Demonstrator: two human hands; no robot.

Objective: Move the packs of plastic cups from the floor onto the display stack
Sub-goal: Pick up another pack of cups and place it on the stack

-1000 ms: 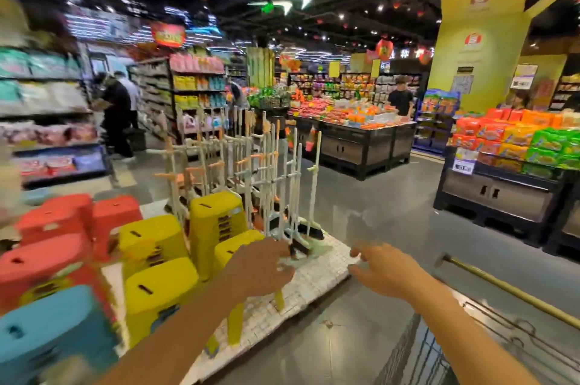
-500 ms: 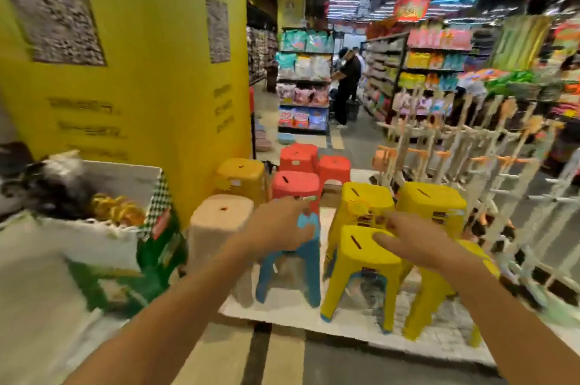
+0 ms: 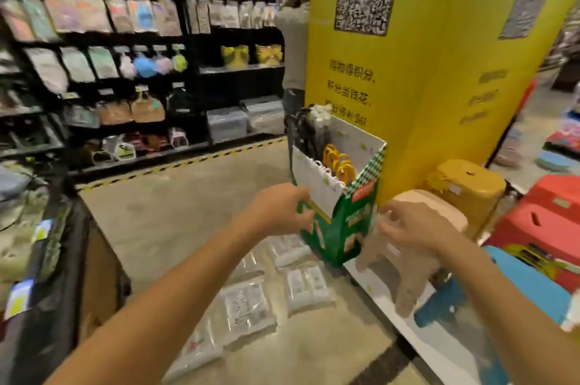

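The left hand (image 3: 279, 212) curls at the edge of the green box (image 3: 339, 227); whether it grips the box cannot be told. The right hand (image 3: 414, 227) hangs loose-fingered, holding nothing. The packs of plastic cups (image 3: 248, 306) lie on the floor (image 3: 175, 212) below.

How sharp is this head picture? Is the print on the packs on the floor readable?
Head view: motion blur softens everything; the packs of plastic cups are pale glossy shapes, print unreadable; left hand and right hand have smeared edges; the wide-angle lens bends the yellow pillar; light is even, without hard shadows.
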